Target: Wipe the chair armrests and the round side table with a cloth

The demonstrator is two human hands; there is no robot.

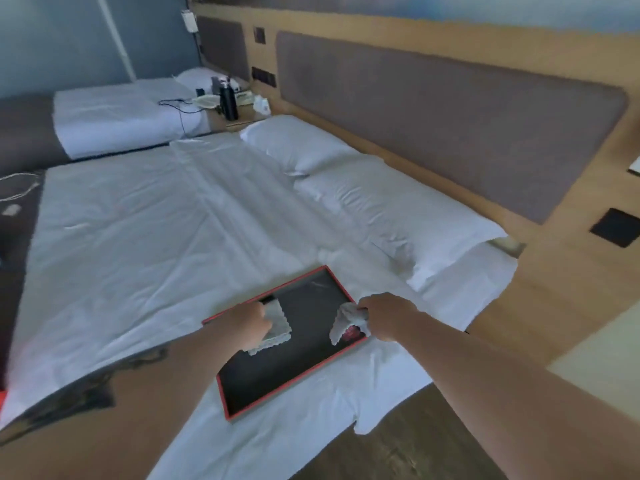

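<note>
Each hand grips a cloth: left hand [251,322], folded cloth [277,325]; right hand [382,317], crumpled cloth [346,320]. Under both sits a tray [263,372] on the bed [138,237]. I think this is cloth pickup. Next: find the chair; none shows.

You get soft, even, cool light with faint shadows and no glare. The whole frame is smeary, and the headboard [433,112] bows at the wide-angle edges.

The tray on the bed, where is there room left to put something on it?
The tray is bare at its near end, by the red rim, and in the dark strip between the two cloths. Its far half is crowded: the left hand grips one cloth, the right hand another.
</note>
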